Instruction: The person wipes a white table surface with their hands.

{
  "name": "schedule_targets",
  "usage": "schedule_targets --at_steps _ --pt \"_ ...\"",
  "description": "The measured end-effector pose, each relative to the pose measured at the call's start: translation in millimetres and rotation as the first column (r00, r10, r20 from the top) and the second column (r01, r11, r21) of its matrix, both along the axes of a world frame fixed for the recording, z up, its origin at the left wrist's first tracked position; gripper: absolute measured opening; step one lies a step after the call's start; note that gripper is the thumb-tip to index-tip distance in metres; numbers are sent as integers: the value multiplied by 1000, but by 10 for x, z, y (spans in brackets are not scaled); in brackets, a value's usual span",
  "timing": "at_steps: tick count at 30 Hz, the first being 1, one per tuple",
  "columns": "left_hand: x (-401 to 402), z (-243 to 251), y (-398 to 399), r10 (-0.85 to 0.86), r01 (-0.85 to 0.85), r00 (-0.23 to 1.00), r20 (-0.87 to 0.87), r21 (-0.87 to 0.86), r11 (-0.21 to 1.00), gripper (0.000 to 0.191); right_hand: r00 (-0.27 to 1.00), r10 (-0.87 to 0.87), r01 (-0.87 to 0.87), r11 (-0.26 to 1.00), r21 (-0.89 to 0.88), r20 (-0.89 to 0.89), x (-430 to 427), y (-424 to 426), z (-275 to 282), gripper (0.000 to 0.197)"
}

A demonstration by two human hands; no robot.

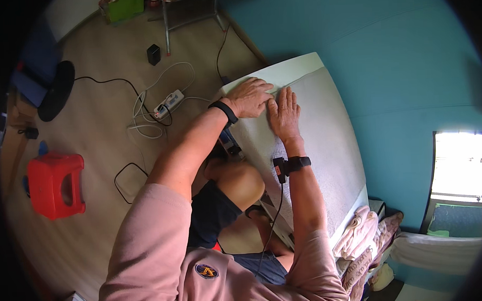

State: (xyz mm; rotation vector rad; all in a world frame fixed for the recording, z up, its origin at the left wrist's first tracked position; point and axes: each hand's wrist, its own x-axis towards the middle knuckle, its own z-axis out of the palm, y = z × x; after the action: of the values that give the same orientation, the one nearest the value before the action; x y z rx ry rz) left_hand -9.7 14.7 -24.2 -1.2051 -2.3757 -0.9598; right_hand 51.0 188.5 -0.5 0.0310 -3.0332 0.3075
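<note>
A light grey cloth (327, 119) with a towel-like surface lies over most of a white tabletop (297, 65). Its far edge stops short of the table's far rim, leaving a white strip bare. My left hand (252, 96) rests at the far left corner along that edge, with bent fingers; whether it pinches the cloth is hidden. Flat on the cloth just to its right lies my right hand (286, 115), palm down and fingers stretched forward, holding nothing. Both wrists wear black bands, and a cable hangs from the right one.
A power strip (169, 104) with tangled cables lies on the floor to the left. Farther left stands a red plastic stool (56, 185). A small black box (154, 54) sits beyond. Folded pink fabric (356, 234) is at the table's near right corner, beside a teal wall (398, 85).
</note>
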Motion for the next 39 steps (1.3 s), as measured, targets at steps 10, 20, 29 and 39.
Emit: schedule_targets --at_steps 10,20,29,39 --pt "-14 -8 -46 10 -10 1000 15 -7 1000 33 998 29 -24 996 90 -52 238 300 -177 70" --pt "13 125 28 46 -31 996 74 -195 980 35 984 -178 176 982 70 25 1132 906 -111 71" --pt "-13 -35 17 -22 21 999 -29 -35 999 34 895 -442 440 897 53 56 2279 1707 -129 72" --pt "-2 27 -3 13 -13 1000 -3 -65 998 35 685 -718 717 694 58 128 3632 2515 -19 73"
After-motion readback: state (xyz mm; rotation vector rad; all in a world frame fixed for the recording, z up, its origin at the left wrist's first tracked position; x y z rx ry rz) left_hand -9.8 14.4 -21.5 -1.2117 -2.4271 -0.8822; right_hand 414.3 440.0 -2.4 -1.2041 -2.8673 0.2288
